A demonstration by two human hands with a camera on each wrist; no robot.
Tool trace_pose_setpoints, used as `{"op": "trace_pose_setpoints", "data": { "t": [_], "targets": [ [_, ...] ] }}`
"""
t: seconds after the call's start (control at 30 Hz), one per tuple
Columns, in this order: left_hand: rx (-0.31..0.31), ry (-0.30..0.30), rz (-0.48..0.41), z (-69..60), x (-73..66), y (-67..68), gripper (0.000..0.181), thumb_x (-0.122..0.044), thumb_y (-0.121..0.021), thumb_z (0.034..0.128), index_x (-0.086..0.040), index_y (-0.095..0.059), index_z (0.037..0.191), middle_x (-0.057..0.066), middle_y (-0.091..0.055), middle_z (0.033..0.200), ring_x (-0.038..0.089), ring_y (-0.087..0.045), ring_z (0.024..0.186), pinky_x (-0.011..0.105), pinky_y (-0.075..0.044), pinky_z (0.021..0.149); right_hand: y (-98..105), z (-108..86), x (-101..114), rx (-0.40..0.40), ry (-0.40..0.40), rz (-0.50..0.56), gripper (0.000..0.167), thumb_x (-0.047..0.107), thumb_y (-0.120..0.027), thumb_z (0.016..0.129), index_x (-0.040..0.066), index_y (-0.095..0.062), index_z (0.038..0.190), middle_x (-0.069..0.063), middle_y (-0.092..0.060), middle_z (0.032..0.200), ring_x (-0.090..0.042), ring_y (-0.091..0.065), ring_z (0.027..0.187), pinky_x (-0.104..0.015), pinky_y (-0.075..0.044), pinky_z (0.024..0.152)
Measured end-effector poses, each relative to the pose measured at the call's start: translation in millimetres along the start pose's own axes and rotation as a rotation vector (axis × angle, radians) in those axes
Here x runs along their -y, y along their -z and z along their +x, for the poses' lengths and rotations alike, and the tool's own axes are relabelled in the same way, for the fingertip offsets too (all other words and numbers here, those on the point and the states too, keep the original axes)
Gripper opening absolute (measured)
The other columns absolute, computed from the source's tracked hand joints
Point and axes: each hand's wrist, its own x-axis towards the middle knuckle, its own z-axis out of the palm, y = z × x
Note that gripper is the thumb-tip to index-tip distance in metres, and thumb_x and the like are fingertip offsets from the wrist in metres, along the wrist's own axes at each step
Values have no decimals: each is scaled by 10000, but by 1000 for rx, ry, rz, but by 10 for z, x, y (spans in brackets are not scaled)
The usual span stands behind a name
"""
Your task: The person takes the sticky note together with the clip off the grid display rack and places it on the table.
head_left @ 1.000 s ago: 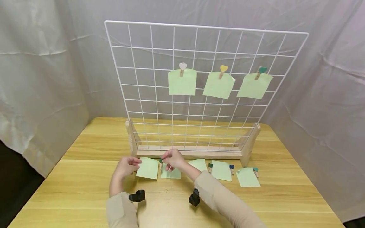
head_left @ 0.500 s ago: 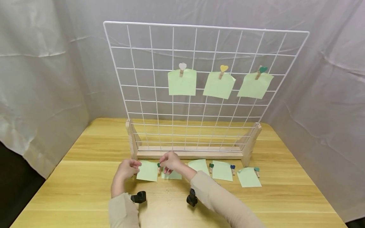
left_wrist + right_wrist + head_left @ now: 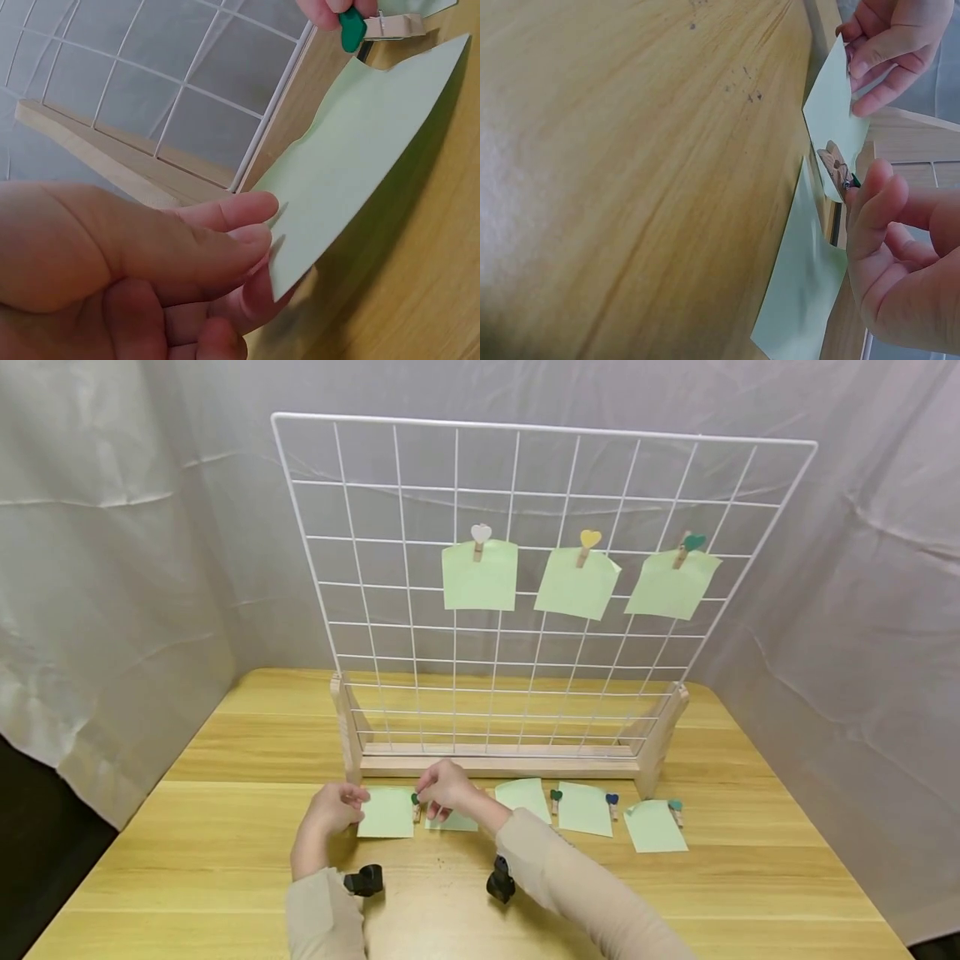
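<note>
In the head view my left hand [image 3: 328, 812] pinches the left edge of a pale green paper note [image 3: 386, 814]. The left wrist view has this note [image 3: 352, 150] tilted up off the wooden table, its edge between thumb and fingers. My right hand [image 3: 448, 787] pinches a small wooden clothespin [image 3: 834, 163] by its dark green heart [image 3: 352, 30]. The clothespin is at the note's right edge; whether it touches the paper I cannot tell. Below the right hand lies another green note [image 3: 450, 821], partly hidden by it.
Behind the hands stands a white wire grid [image 3: 487, 631] in a wooden base [image 3: 495, 767]. Three notes hang on it from heart clothespins, one a white-heart clothespin [image 3: 480, 539]. To the right on the table [image 3: 750, 877] lie more notes, including one note [image 3: 654, 827], and several clothespins.
The right hand has moved slightly left with the green-heart clothespin, closer to the left note's right edge. The left hand and its note have come slightly lower in the head view.
</note>
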Motion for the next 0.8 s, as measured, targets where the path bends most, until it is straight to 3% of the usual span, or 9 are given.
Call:
{"op": "trace_pose_setpoints", "data": {
  "t": [0.43,0.8],
  "targets": [
    [-33,30,-25,19,27,2,219,142,-549,721,138,-570,939,138,-601,757,175,-554,646,300,-477,591,-2,17,8,9,-8,-53,36,-58,-584,808,-49,-600,839,-123,-604,677,-111,-480,375,-203,-408,344],
    [-59,91,108,62,35,-48,175,132,-665,650,49,-554,756,150,-555,792,259,-519,715,364,-449,635,-21,10,-47,41,-8,-83,35,-23,-606,810,-45,-580,816,-121,-601,649,-121,-480,376,-215,-423,352]
  ]
}}
